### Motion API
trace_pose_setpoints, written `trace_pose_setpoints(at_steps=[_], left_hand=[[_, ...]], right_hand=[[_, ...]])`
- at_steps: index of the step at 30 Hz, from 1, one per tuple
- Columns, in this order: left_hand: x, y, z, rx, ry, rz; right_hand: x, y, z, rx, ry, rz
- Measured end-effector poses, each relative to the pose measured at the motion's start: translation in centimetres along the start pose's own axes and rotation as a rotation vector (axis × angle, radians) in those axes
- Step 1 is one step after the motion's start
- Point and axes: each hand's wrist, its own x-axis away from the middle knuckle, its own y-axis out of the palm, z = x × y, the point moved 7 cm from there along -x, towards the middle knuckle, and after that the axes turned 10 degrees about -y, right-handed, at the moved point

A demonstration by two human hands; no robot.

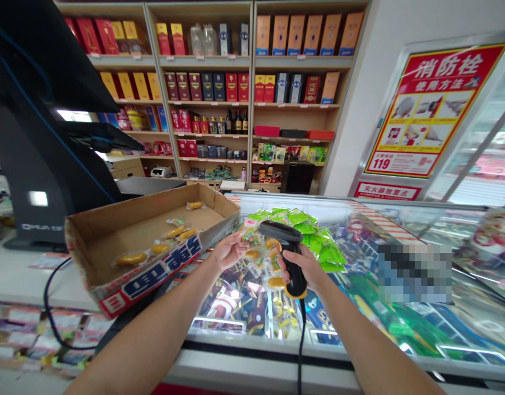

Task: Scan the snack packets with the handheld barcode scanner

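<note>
Head view: the left hand (228, 251) has its grip closed on a bunch of small clear snack packets (258, 253) with yellow pieces inside. They hang at the centre of the frame, just under the nose of a black barcode scanner (285, 233). The right hand (310, 270) is at 3 o'clock from the packets, its grip wrapped tight round the scanner's handle. The scanner's cable (300, 340) drops away toward 6 o'clock.

Both hands are over the glass top of a chest freezer (400, 329). A heap of green packets (318, 244) lies on the glass at 1 o'clock from the scanner.

At 9 o'clock from the left hand, an open cardboard box (153, 277) sits tilted on the surface, with a few of the same yellow packets loose inside. A dark checkout terminal (34, 142) stands at 10 o'clock. Shelves of boxed goods (252, 104) fill the wall at 12 o'clock, and a red poster (433, 109) hangs at 2 o'clock.
</note>
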Motion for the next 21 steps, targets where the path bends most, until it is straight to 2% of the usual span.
trace_pose_setpoints(at_steps=[7, 10, 16, 19, 21], left_hand=[[0.1, 0.2, 0.0, -0.044, 0.010, 0.028], [0.2, 0.3, 0.5, -0.117, 0.089, 0.067], [-0.4, 1.1, 2.6, -0.500, 0.334, 0.368], [-1.5, 2.0, 3.1, -0.813, 0.401, 0.547], [-2.0, 3.1, 3.0, -1.069, 0.476, 0.617]], right_hand=[[0.0, -0.2, -0.2, -0.001, -0.004, 0.052], [-0.1, -0.7, -0.6, -0.012, -0.041, 0.113], [-0.6, -2.3, -1.2, -0.097, -0.120, 0.255], [-0.7, -2.7, -1.3, -0.118, -0.154, 0.281], [-0.7, -2.8, -1.4, -0.115, -0.178, 0.286]])
